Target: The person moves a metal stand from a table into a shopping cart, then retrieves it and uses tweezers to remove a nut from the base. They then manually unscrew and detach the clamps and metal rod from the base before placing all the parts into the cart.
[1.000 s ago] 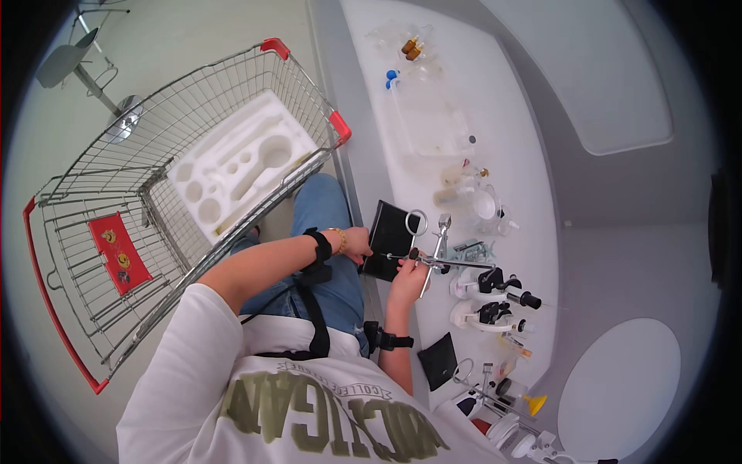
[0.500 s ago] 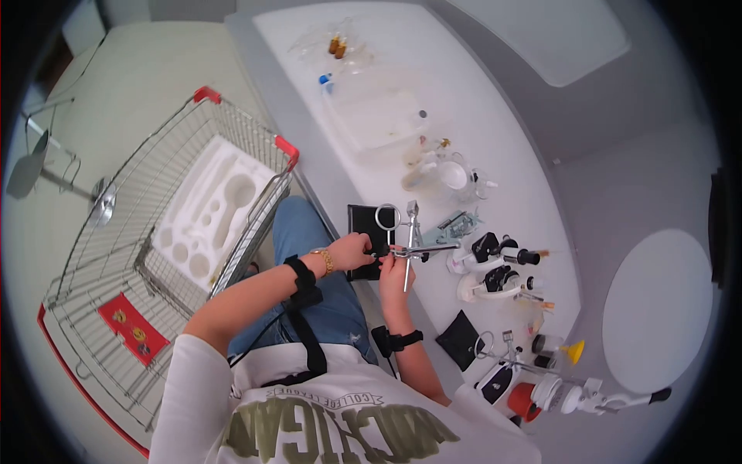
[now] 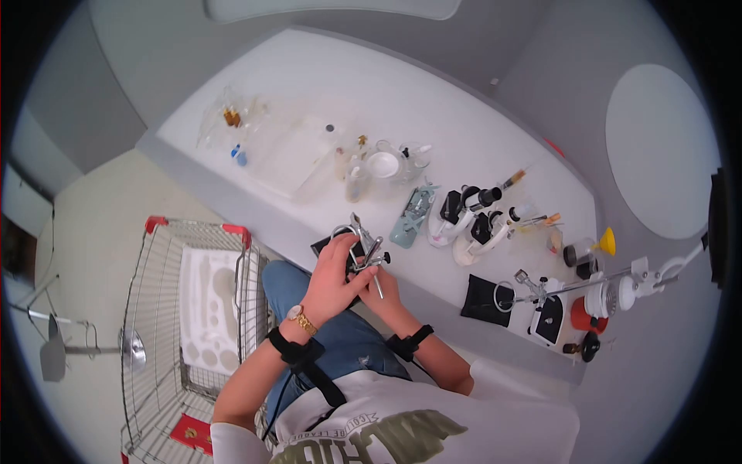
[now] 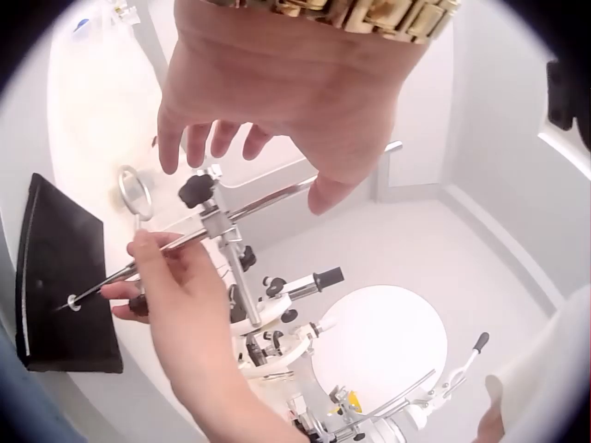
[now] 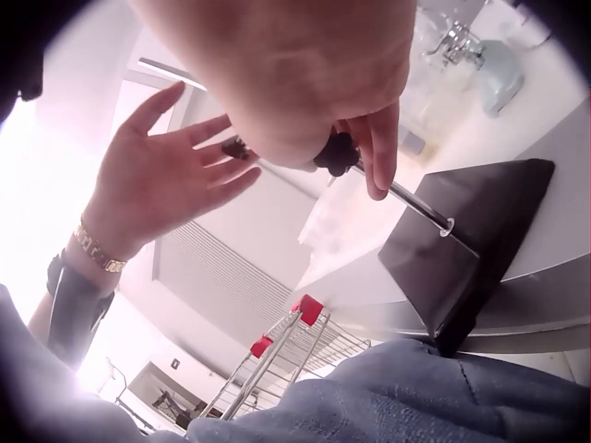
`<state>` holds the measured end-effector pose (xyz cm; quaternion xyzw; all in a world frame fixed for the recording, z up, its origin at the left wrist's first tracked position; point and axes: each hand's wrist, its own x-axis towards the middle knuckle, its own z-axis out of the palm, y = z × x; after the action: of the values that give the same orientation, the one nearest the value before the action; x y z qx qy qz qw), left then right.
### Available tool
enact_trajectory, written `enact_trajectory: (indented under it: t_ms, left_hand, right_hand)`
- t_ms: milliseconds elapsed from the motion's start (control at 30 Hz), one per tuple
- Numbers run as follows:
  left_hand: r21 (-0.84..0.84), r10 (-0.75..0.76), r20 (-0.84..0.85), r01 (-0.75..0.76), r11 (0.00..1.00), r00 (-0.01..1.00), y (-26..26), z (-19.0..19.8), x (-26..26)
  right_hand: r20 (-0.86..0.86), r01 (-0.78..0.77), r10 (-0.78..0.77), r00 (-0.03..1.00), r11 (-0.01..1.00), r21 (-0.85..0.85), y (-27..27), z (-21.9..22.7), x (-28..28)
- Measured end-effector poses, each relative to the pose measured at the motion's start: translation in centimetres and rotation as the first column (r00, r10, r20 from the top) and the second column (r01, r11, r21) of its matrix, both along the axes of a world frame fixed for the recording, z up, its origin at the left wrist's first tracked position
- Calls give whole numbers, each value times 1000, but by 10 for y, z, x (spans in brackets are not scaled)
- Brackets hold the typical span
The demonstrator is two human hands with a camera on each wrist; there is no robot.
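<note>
A retort stand has a black rectangular base (image 4: 69,286), a metal rod (image 4: 268,200), a clamp holder (image 4: 217,221) with black knobs and a metal ring (image 4: 135,192). My right hand (image 4: 189,318) grips the rod low down, between the base and the clamp holder. Over the stand is my left hand (image 3: 328,282), wearing a gold watch (image 3: 301,319); its fingers are spread and hold nothing. The left wrist view shows its fingertips close to the clamp holder, thumb beside the rod. In the right wrist view the left hand (image 5: 152,185) is apart from the right.
On the white table stand two microscopes (image 3: 456,216), a blue-green tray (image 3: 413,213), glassware (image 3: 382,164) and a yellow funnel (image 3: 607,241). A second stand with a black base (image 3: 487,300) lies to the right. A shopping cart (image 3: 239,309) with white foam (image 3: 209,309) is at the left.
My left hand has come away from the lower rod near the base and its fingers have spread over the clamp holder. The right hand still grips the rod. The head view has turned.
</note>
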<state>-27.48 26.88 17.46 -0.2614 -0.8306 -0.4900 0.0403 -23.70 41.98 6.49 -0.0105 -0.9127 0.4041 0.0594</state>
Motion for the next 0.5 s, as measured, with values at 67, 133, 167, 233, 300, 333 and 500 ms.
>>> enact_trajectory:
  t_ms: [67,133,167,233,300,333,500]
  left_hand:
    - [14,1,-60,0,1000,998,9,14,0]
    - [-6,-93,-1,93,996,996,13,15,-6]
    - [-20,-153,72,154,988,986,15,15,-7]
    - [-22,-142,76,144,989,987,23,8,-5]
    - [-89,-88,103,97,991,991,25,0,-5]
    - [-99,-119,68,125,987,991,24,-4,-6]
    - [-34,-98,77,101,994,992,28,-18,-2]
  right_hand:
    - [-100,-14,19,995,998,54,12,5,5]
    - [-64,17,-14,998,999,47,20,14,17]
    - [-72,48,-45,996,998,46,27,11,20]
    - [-336,196,-152,929,975,100,44,-4,22]
    - [-291,278,-238,926,955,102,59,-25,31]
    - [-87,323,-316,945,943,82,65,-37,35]
    - [355,333,-266,896,932,-144,78,-78,32]
